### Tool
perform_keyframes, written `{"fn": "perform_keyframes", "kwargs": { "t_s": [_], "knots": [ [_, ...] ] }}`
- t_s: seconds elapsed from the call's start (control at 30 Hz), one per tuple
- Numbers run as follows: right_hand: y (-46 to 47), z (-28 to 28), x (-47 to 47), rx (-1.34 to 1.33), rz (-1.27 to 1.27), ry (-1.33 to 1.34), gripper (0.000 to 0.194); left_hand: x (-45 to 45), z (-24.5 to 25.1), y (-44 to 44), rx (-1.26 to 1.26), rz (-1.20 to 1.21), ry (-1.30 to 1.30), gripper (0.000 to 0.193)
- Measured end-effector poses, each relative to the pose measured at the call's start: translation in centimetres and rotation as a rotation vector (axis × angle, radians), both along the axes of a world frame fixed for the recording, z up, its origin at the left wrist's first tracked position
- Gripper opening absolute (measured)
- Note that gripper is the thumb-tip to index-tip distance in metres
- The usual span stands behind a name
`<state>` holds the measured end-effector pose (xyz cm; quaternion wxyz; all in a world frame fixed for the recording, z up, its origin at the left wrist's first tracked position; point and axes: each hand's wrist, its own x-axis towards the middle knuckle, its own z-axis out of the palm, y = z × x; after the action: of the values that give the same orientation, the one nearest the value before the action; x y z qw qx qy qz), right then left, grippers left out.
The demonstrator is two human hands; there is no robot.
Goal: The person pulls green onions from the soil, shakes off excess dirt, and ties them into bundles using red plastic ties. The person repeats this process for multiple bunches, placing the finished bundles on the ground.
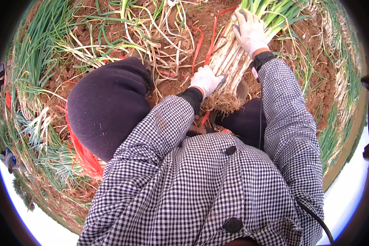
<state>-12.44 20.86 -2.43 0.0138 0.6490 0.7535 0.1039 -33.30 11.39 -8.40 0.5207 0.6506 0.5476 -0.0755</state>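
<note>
A thick bundle of green onions (pixel 233 58) lies slanted before me, green leaves at the far end and matted roots toward me. Across its upper part, where white stalks turn green, my right hand (pixel 249 32) in a white glove grips the bundle from above. Lower down, my left hand (pixel 205 80), gloved too, is curled against the left side of the stalks above the roots; part of its fingers is hidden. Red plastic twine (pixel 209 50) runs over the soil beside the bundle and partly disappears behind it.
Loose, thin onion stalks (pixel 160 46) are strewn over the brown soil ahead. More onions lie in rows at left (pixel 40 46) and right (pixel 341 77). A heap of red twine (pixel 86 160) hangs by my left knee (pixel 107 104). Another person (pixel 9 160) is far off at left.
</note>
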Motion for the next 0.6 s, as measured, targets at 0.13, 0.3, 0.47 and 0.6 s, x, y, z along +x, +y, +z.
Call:
{"fn": "perform_keyframes", "kwargs": {
  "t_s": [0.13, 0.3, 0.47, 0.6],
  "knots": [
    [-6.6, 0.6, -3.5, -0.487, -0.173, 0.64, 0.031, -0.1, -1.7, 0.0, -0.025, 0.052, -0.102, 0.096],
    [-10.4, -1.4, -5.8, -0.351, -0.214, 0.661, 0.032, -2.1, -4.4, -1.4, -0.044, 0.038, -0.173, 0.094],
    [-10.0, -1.8, -4.6, -0.479, -0.267, 0.714, 0.041, -3.7, -4.0, -3.4, 0.02, -0.005, -0.253, 0.084],
    [-9.9, -1.9, -5.1, -0.476, -0.308, 0.736, 0.045, -3.7, -1.1, -5.5, 0.137, 0.023, -0.108, 0.085]
  ]
}}
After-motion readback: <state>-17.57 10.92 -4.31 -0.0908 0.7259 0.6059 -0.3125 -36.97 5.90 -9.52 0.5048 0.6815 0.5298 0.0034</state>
